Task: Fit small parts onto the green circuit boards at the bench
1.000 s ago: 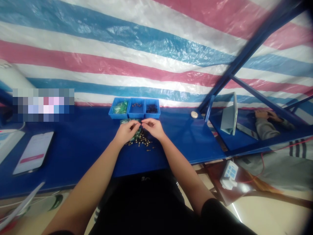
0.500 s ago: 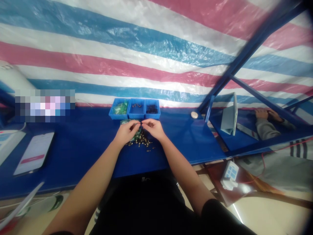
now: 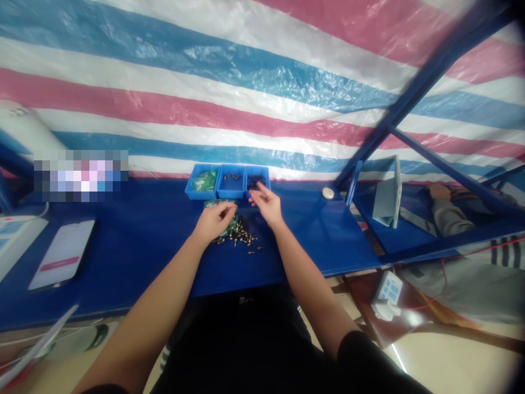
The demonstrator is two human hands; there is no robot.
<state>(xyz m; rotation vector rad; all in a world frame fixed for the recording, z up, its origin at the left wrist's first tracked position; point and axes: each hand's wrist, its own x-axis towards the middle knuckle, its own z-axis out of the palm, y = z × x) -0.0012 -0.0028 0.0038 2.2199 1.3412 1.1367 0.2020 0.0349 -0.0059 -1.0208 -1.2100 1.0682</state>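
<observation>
My left hand [image 3: 215,220] is closed in a pinch above a green plastic bag [image 3: 209,203]; whatever its fingertips hold is too small to make out. Beside it, a pile of small brass-coloured pins [image 3: 243,235] lies on the blue table. My right hand [image 3: 268,207] has its fingers apart at the front of the right blue bin [image 3: 266,192], which contains small dark parts [image 3: 254,179]. The middle blue bin [image 3: 229,193] has a few little metal pieces in it. Crumpled green plastic bags [image 3: 205,179] fill the left blue bin [image 3: 189,189].
A phone [image 3: 61,254] lies on the table [image 3: 135,241] at left. A round white object [image 3: 327,192] sits to the right, near a blue frame post [image 3: 353,183]. Beyond it stand a tablet [image 3: 388,194] and another person's sleeve [image 3: 451,218]. A power strip [image 3: 388,293] is lower right.
My right hand has moved away from my left fingertips, up and right toward the right bin, and its fingers have spread. My left hand stays pinched in nearly the same place.
</observation>
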